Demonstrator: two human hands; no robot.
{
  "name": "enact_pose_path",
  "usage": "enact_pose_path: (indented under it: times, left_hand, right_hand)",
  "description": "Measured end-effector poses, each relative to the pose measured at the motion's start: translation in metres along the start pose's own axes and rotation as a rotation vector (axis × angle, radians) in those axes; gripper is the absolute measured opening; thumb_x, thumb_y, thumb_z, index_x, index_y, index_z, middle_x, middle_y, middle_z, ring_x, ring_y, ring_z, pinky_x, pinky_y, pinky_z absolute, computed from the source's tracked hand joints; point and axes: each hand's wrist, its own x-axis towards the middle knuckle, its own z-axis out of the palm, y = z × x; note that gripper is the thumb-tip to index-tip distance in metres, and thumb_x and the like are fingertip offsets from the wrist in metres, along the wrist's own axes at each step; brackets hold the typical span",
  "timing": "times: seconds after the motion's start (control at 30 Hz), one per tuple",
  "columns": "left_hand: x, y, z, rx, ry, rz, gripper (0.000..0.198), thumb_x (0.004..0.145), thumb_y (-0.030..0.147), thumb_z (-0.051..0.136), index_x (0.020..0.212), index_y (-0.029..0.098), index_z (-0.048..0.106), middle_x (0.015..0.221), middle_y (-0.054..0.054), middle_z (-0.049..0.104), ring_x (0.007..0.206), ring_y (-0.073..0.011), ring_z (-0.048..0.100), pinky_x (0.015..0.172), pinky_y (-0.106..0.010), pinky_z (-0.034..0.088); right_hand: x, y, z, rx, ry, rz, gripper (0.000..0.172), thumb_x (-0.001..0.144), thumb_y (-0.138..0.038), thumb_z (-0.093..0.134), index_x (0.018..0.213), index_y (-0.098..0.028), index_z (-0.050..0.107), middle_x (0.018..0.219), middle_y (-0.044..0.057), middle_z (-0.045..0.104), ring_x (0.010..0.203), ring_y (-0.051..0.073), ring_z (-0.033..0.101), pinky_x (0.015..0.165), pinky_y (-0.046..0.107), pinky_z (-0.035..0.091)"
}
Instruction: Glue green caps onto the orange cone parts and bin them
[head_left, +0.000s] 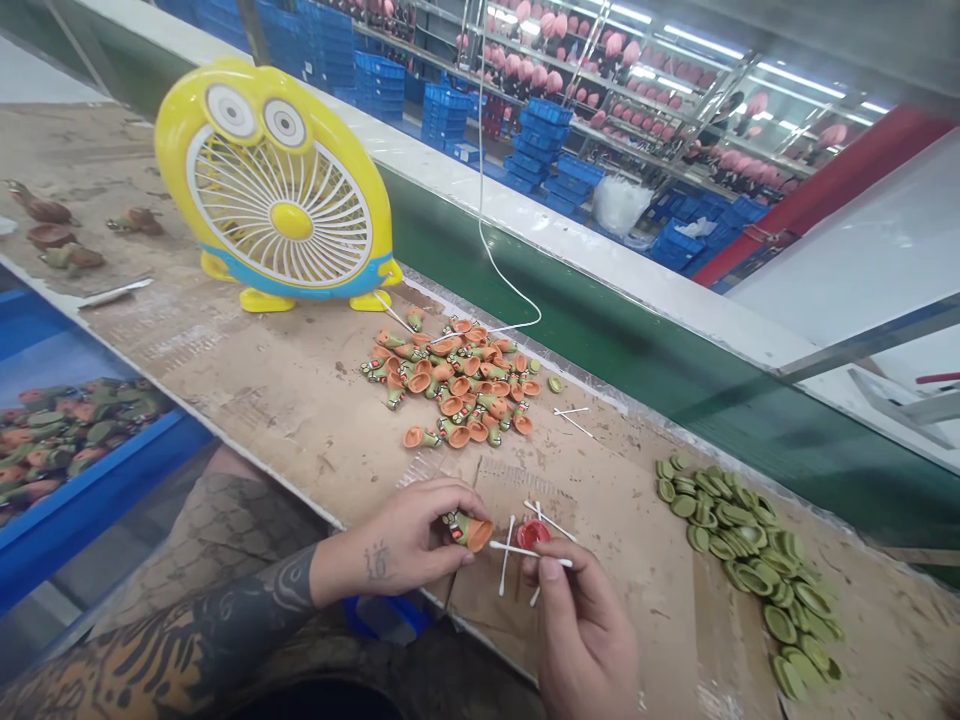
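Observation:
Between the thumb and fingers of my left hand [409,535] is a small painted figurine [472,531], green with an orange, bowl-like end turned to the right. My right hand [581,620] pinches a white cotton swab [531,553], whose left tip points at the figurine's orange end, close to it; whether they touch I cannot tell. Just behind the swab stands a little pot of red paint [532,535]. Several more cotton swabs [507,556] lie around the pot on the cardboard.
A pile of similar figurines [465,380] lies ahead, and green oval lids [750,560] are heaped at right. A yellow fan [289,190] stands back left, its white cable [491,260] hanging nearby. Left below the table edge is a blue crate [150,455] of figurines.

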Motion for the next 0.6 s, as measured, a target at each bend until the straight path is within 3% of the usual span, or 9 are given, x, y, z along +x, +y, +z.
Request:
enact_pose_path:
  times: [0.23, 0.37, 0.5, 0.6]
  left_hand:
    - [-0.002, -0.001, 0.001, 0.0, 0.019, 0.032, 0.037, 0.078, 0.008, 0.076, 0.112, 0.021, 0.069, 0.11, -0.006, 0.071, 0.103, -0.0219, 0.066, 0.092, -0.032, 0.053]
    - [-0.002, -0.003, -0.001, -0.053, 0.007, 0.035, 0.037, 0.077, 0.009, 0.078, 0.111, 0.021, 0.071, 0.112, -0.007, 0.071, 0.104, -0.0226, 0.066, 0.094, -0.033, 0.053]
    - [-0.001, -0.004, -0.004, -0.175, -0.038, -0.054, 0.035, 0.079, 0.018, 0.081, 0.112, 0.02, 0.071, 0.113, -0.008, 0.07, 0.103, -0.024, 0.065, 0.089, -0.033, 0.052]
    - [-0.001, -0.005, -0.005, -0.334, -0.079, -0.158, 0.033, 0.084, 0.028, 0.079, 0.114, 0.019, 0.067, 0.111, -0.007, 0.066, 0.096, -0.0209, 0.062, 0.081, -0.03, 0.05]
  right_hand:
    - [-0.002, 0.01, 0.009, -0.025, -0.083, 0.041, 0.022, 0.099, -0.039, 0.063, 0.1, -0.02, 0.073, 0.093, 0.007, 0.077, 0.08, 0.018, 0.073, 0.069, 0.024, 0.058]
    - [-0.001, 0.01, 0.009, -0.046, -0.065, 0.049, 0.026, 0.1, -0.042, 0.06, 0.1, -0.02, 0.073, 0.093, 0.007, 0.076, 0.08, 0.018, 0.071, 0.071, 0.025, 0.057]
    - [0.001, 0.007, 0.005, -0.025, -0.031, 0.026, 0.026, 0.099, -0.042, 0.063, 0.099, -0.018, 0.074, 0.09, 0.008, 0.077, 0.081, 0.02, 0.073, 0.074, 0.028, 0.058]
    - [0.005, 0.004, -0.007, -0.055, 0.072, -0.027, 0.026, 0.097, -0.042, 0.065, 0.096, -0.018, 0.073, 0.085, 0.007, 0.076, 0.077, 0.021, 0.073, 0.071, 0.029, 0.058]
